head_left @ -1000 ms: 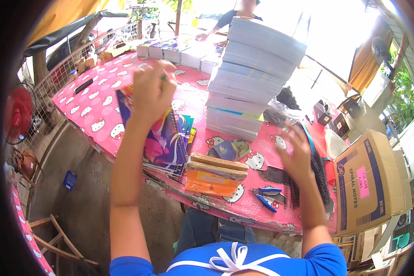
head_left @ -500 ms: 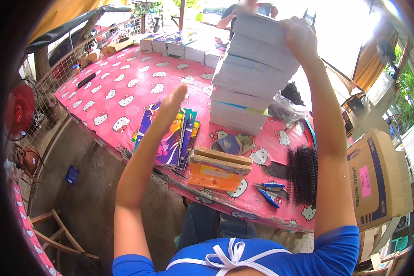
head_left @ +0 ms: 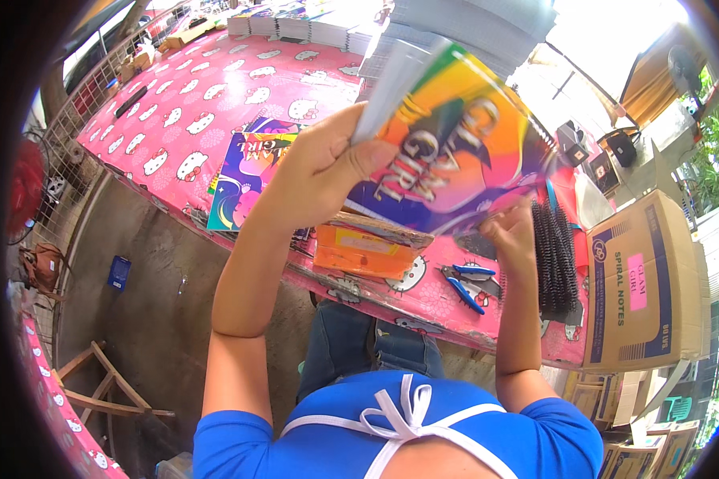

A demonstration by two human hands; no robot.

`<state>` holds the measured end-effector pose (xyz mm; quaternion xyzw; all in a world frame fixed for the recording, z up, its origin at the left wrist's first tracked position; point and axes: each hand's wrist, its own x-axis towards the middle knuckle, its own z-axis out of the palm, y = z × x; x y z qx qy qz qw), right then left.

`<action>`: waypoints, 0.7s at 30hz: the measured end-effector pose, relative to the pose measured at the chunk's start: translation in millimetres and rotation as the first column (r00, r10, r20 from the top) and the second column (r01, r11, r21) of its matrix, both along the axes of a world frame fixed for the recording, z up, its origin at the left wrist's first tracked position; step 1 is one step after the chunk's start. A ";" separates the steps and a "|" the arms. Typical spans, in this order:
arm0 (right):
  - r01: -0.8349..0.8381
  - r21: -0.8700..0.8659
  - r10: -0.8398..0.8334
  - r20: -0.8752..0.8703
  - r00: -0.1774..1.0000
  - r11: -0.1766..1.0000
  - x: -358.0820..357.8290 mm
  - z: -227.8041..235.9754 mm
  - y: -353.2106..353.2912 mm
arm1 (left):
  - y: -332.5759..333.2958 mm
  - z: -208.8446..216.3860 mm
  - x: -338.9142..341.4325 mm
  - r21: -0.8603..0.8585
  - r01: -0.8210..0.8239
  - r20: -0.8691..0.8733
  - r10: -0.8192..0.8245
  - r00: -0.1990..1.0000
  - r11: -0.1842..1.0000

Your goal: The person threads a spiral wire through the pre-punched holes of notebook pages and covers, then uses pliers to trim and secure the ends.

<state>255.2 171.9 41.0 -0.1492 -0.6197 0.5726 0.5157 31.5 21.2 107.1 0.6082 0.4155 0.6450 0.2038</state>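
Between my two hands is a notebook with a colourful orange, green and purple cover, held tilted above the near part of the table. My left hand grips its left edge, thumb on the cover. At the lower right corner, my right hand pinches it, fingers partly hidden and slightly blurred. Behind it rises a tall stack of paper blocks. More colourful notebooks lie to the left. Below the held one stands an orange block with a wooden top, beside blue-handled cutting pliers.
Black spiral coils lie at the table's right side, next to a large cardboard box. The pink patterned table carries notebook stacks at its far edge. A red fan and wooden frame stand left.
My right hand has come down from the top of the tall stack. A colourful notebook is now in both hands, and my left hand has turned inward to grip it. The view has tilted lower.
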 end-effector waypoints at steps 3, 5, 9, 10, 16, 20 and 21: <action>-0.101 -0.040 0.105 0.110 0.988 0.994 21.3 -27.2 1.4 | -6.2 -2.7 7.7 0.155 -0.124 -0.159 0.149 0.976 0.980; -0.027 0.021 0.024 0.150 0.988 0.999 20.9 -33.5 -6.3 | -15.0 -11.3 2.6 0.036 -0.217 -0.147 0.220 0.964 0.976; -0.008 0.089 -0.004 0.142 0.990 0.996 5.6 -69.4 -12.7 | -14.2 -47.4 10.9 -0.055 -0.304 0.091 0.308 0.947 0.951; -0.006 0.115 -0.010 0.135 0.991 0.993 4.2 -73.3 -13.0 | -13.5 -57.4 14.9 -0.072 -0.306 0.205 0.314 0.927 0.949; 0.027 0.206 -0.071 0.212 0.975 0.978 -3.5 -73.4 -13.2 | -18.3 -65.2 15.0 -0.096 -0.323 0.254 0.337 0.907 0.942; -0.106 0.463 -0.202 0.566 0.799 0.880 10.7 -92.2 -10.8 | -17.2 -65.6 23.1 -0.034 -0.557 0.274 0.543 0.793 0.830; -0.162 0.534 -0.266 0.634 0.726 0.830 15.0 -90.4 -15.0 | -18.4 -68.1 26.1 -0.021 -0.644 0.303 0.619 0.725 0.765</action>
